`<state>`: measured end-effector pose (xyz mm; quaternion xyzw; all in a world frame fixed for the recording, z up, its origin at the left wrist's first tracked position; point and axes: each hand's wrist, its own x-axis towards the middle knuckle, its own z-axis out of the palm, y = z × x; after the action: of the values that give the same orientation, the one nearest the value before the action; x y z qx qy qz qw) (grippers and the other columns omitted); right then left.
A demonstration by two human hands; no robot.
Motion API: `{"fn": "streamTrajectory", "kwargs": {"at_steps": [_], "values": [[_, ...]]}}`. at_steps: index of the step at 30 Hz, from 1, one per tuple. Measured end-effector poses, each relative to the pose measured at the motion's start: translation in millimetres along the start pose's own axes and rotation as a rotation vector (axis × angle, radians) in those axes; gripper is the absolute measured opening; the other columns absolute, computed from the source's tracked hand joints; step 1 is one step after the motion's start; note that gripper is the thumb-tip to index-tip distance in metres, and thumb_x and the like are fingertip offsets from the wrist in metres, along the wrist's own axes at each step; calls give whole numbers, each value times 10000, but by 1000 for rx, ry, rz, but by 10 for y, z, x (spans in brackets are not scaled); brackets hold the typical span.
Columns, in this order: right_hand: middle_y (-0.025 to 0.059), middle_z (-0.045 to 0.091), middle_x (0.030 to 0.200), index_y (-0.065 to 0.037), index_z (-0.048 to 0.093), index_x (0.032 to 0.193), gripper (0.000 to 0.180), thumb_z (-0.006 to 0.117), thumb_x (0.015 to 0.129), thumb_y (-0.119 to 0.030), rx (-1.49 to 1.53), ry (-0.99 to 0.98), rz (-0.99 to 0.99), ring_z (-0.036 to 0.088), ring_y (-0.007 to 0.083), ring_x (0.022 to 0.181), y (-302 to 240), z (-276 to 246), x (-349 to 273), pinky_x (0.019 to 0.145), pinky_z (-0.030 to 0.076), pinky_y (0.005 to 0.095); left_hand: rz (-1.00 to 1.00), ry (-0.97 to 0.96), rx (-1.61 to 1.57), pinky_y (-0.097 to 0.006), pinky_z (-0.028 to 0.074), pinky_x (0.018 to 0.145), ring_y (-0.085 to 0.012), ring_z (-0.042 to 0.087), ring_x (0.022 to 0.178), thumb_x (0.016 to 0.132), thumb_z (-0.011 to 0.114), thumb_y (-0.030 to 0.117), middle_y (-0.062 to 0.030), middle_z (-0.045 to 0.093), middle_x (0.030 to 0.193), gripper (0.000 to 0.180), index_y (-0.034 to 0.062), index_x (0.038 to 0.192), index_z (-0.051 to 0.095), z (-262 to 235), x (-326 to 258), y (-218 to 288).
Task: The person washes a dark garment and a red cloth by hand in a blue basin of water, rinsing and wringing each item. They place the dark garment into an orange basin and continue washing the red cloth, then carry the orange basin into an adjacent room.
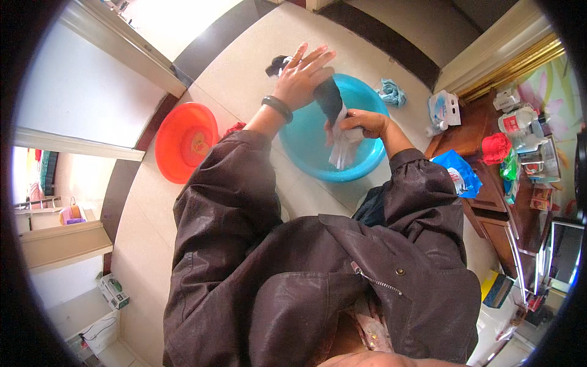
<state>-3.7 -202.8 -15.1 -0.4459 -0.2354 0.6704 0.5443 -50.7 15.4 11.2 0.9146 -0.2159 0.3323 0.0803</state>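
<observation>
At the far left of my head view I have a pale carton with green markings [114, 292] low by the wall; right of it an orange-red plastic basin [168, 134] sits on the light tiled floor [143, 229], with a yellowish patch showing at its bottom; a scrap of red cloth [234, 128] lies just beside that basin, partly hidden by the brown left sleeve [217, 189]; next comes the left hand [298, 79], a dark bracelet [277, 109] at its wrist, its fingers stretched out and spread rather than curled; a black-and-white cloth [330, 101] shows on both sides of that hand, its one dark end poking out to the left, and I cannot tell how firmly the palm presses on it; the same cloth runs down to the right hand [369, 122], which is closed around its whitish part with the thumb on top, and the pale end hangs over the turquoise basin [299, 156]; I cannot tell whether that end touches the bottom; right of the basin a crumpled light-blue cloth [392, 93] lies on the floor; farther right I see a blue plastic packet [460, 174] against the reddish-brown wooden cabinet [455, 131].
</observation>
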Motion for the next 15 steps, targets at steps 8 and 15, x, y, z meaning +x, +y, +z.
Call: {"fn": "streamTrajectory", "kwargs": {"at_steps": [8,15], "values": [[101,647,969,-49,568,1090,429,727,728,-215,-565,347,35,626,215,915,70,-182,-49,837,480,348,-203,-418,33,-402,449,940,-255,592,1040,778,577,92,-125,617,1058,289,92,1067,579,32,-138,53],[87,637,947,-137,573,980,376,762,667,-219,-1447,959,15,600,305,911,264,-358,99,751,474,401,-719,-785,-120,-416,538,688,-339,667,705,711,607,161,-214,652,751,211,0,831,670,375,-321,328]]}}
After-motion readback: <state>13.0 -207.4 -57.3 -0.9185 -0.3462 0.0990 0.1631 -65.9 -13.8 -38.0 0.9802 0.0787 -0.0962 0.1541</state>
